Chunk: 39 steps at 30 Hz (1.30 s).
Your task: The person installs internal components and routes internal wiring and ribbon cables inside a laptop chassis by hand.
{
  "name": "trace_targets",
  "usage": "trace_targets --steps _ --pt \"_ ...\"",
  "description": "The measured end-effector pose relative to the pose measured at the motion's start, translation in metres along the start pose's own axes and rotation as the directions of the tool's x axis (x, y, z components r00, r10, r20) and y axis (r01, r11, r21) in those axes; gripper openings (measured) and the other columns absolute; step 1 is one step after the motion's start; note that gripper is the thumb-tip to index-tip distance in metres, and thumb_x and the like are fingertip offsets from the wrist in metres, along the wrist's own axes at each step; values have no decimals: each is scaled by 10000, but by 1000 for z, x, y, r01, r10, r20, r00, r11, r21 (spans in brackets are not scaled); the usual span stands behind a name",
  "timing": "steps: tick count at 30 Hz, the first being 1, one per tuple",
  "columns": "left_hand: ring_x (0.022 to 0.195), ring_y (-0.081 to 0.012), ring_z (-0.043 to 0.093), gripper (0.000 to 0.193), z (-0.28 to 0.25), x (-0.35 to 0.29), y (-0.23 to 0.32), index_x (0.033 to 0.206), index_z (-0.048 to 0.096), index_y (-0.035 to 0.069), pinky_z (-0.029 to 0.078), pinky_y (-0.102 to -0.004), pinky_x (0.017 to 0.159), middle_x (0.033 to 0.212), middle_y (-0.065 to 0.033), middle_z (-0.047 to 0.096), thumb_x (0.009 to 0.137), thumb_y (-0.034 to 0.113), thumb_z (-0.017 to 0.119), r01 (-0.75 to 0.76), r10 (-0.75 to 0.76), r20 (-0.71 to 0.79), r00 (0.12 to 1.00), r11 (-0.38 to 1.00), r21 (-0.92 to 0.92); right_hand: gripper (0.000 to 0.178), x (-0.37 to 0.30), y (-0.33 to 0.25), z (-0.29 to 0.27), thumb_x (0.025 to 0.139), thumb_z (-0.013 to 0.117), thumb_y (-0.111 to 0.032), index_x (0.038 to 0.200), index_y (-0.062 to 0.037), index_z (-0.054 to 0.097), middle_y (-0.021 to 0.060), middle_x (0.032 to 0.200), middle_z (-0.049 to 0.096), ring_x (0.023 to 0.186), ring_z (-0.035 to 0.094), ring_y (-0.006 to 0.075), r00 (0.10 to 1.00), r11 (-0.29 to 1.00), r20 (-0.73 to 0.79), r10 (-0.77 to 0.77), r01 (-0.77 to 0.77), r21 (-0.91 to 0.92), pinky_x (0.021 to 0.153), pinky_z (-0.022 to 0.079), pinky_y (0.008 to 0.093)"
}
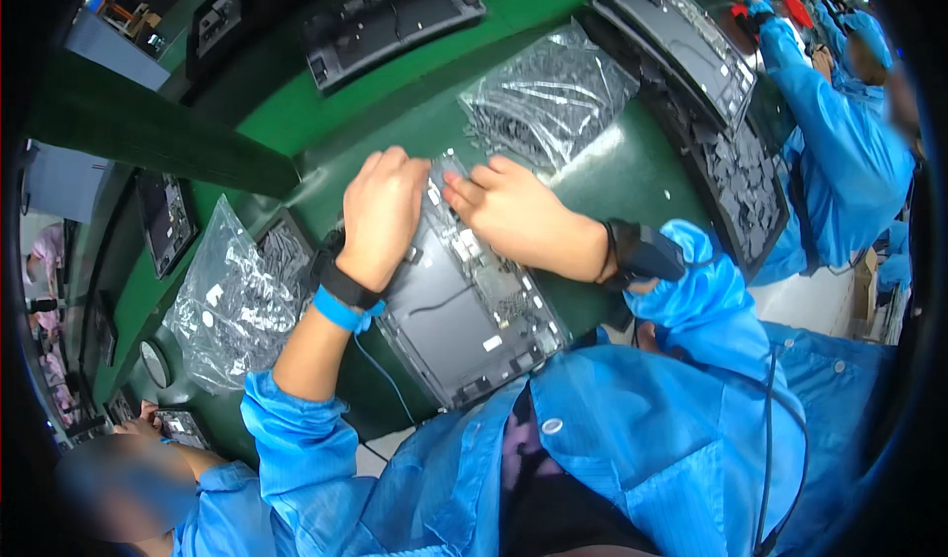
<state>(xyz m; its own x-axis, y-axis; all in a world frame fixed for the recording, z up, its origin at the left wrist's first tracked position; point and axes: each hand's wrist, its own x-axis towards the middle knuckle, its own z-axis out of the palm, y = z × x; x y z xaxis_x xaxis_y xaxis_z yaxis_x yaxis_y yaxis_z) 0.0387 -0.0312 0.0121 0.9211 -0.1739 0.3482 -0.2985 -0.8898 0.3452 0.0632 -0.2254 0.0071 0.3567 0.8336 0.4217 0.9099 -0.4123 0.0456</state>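
An open grey laptop casing (439,322) lies on the green bench right in front of me, its inner side up, with silver and dark parts along its right side and a short black cable. At its far end, my left hand (383,213) has its fingers curled in over the edge. Close beside it, my right hand (523,216) bends over the casing with thumb and fingers pinched together. Whatever sits between the fingertips of either hand is too small or hidden to tell. A blue wrist strap (341,310) with a cord circles my left wrist.
Clear plastic bags of small dark grey pieces lie left (237,305) and ahead (548,98). Stacked laptop casings (681,39) and a tray of grey pieces (746,187) stand right. Another casing (390,24) rests on the far strip. Co-workers in blue sit at both sides.
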Motion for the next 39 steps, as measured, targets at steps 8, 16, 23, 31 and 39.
trace_targets --steps 8,16,23,31,39 --pt "1064 -366 561 357 -42 -41 16 1218 591 -1 449 -424 935 1147 -195 605 866 51 618 70 -77 -83 994 994 -86 499 -10 8 -3 730 605 18 1227 -26 621 157 1312 586 1062 593 272 981 915 55 188 -195 354 933 462 387" --pt "1338 -467 320 581 -48 -206 76 1303 471 -85 241 -581 1082 1449 -292 359 864 259 634 344 -390 212 896 912 224 694 -91 -77 -8 932 523 -5 1522 51 163 173 1577 250 1451 253 230 770 -50 400 498 -435 899 1166 211 326" --pt "1381 -305 348 640 -40 -201 101 1495 248 -44 266 -405 1135 1503 -221 333 935 55 540 557 -551 241 799 528 -641 718 -86 -75 -10 924 493 57 1534 35 114 168 1589 213 1460 227 210 740 -367 470 482 -316 875 1169 202 319" --pt "1307 -217 458 714 -58 -170 69 1530 159 -21 360 -337 1090 1454 -161 429 922 -40 531 395 -570 338 749 -25 -918 588 74 108 -9 913 585 -238 1391 51 401 292 1296 545 1192 548 406 873 705 -2 487 -392 592 1013 444 411" --pt "1294 -221 473 698 -79 -130 56 1509 207 -46 370 -339 1088 1450 -160 434 909 -27 562 367 -555 329 764 -47 -929 542 170 217 80 677 809 -431 905 53 718 162 873 711 680 681 286 531 496 486 695 -842 210 621 540 363"
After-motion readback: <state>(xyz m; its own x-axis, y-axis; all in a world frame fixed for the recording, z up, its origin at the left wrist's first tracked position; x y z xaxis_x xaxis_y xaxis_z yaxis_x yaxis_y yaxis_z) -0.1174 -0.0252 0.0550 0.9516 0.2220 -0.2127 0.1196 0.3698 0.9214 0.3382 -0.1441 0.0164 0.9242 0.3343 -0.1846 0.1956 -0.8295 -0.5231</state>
